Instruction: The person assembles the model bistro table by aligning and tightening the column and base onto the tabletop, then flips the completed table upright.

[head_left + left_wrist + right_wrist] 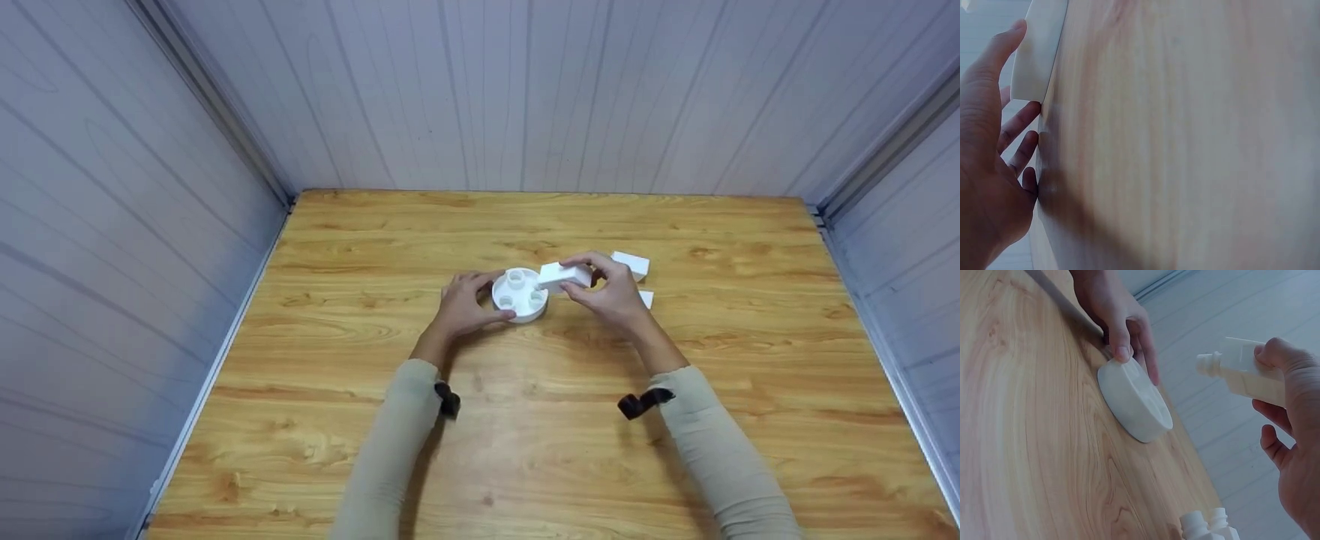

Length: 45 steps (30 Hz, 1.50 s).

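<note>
A round white base point(519, 295) with three ring-shaped sockets lies flat on the wooden table. My left hand point(460, 306) grips it from the left, thumb at the near rim and fingers at the far side. In my right hand point(616, 298) is a white rectangular bottle point(1247, 377), pinched between thumb and fingers. The bottle is tilted on its side, its uncapped neck pointing left toward the base. From the right wrist view, the bottle is raised above the table and apart from the base. Only the base's side wall point(1039, 53) shows in the left wrist view.
Two more white bottles lie just beyond and beside my right hand, a far one point(632, 265) and a nearer one point(646, 298) partly hidden by the hand. Pale panelled walls point(480, 97) enclose the table point(525, 450) at the back and both sides.
</note>
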Motion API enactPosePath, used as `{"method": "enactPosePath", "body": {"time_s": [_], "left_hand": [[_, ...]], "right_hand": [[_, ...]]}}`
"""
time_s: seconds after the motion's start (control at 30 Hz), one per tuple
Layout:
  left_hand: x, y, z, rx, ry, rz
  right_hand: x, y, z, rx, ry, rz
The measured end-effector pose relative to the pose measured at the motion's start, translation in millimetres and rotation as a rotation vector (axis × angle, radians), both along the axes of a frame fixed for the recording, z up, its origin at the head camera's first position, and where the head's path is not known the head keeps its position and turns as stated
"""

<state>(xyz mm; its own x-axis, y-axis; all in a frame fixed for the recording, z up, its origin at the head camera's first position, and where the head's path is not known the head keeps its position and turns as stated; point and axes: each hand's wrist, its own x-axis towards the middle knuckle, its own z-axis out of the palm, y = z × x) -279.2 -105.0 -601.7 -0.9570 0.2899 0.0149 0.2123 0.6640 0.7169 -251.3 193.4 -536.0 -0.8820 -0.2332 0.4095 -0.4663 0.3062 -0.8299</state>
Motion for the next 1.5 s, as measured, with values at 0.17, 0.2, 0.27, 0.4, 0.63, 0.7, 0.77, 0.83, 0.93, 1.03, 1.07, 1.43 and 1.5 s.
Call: {"method": "enactPosePath", "body": {"time_s": [0.17, 0.2, 0.27, 0.4, 0.63, 0.7, 0.77, 0.83, 0.93, 1.03, 1.07, 1.43, 1.5], "left_hand": [[-0.8, -0.6, -2.3, 0.001, 0.02, -0.006], [-0.6, -0.6, -2.2, 0.004, 0.018, -0.007], [-0.1, -0.5, -1.6, 0.009, 0.012, -0.006], [0.9, 0.3, 3.0, 0.014, -0.016, -0.006], [0.2, 1.2, 4.5, -0.015, -0.02, -0.002], [0.0, 1.1, 3.7, -0.021, -0.02, -0.001], [-0.1, 1.1, 2.9, -0.022, -0.017, -0.001], [-0.2, 1.1, 2.5, -0.022, -0.016, -0.004], [-0.5, 1.3, 2.2, -0.022, -0.008, -0.006], [0.3, 1.4, 3.5, -0.024, -0.005, -0.005], [0.4, 1.4, 3.7, -0.023, -0.004, -0.003], [-2.0, -0.7, -2.2, -0.007, 0.011, -0.006], [-2.4, 0.1, -3.2, -0.004, 0.018, -0.009]], "right_hand": [[-3.3, -3.1, -1.5, 0.008, -0.014, -0.001], [-4.2, -3.5, -2.5, 0.012, -0.014, 0.0], [-5.9, -4.1, -4.8, 0.021, -0.012, 0.002], [-9.0, -4.3, -9.6, 0.037, -0.011, 0.008], [-11.3, -4.8, -17.0, 0.078, -0.056, 0.008], [-12.1, -5.8, -19.4, 0.094, -0.055, 0.016], [-13.1, -6.9, -21.8, 0.106, -0.049, 0.024], [-13.5, -8.5, -23.0, 0.119, -0.044, 0.022], [-13.9, -11.7, -24.3, 0.122, -0.06, 0.014], [-13.9, -15.6, -24.3, 0.104, -0.066, 0.01], [-14.2, -17.1, -24.6, 0.098, -0.063, 0.007], [-18.2, -28.2, -28.6, 0.077, -0.048, 0.009], [-18.2, -28.2, -30.8, 0.084, -0.06, 0.015]]}}
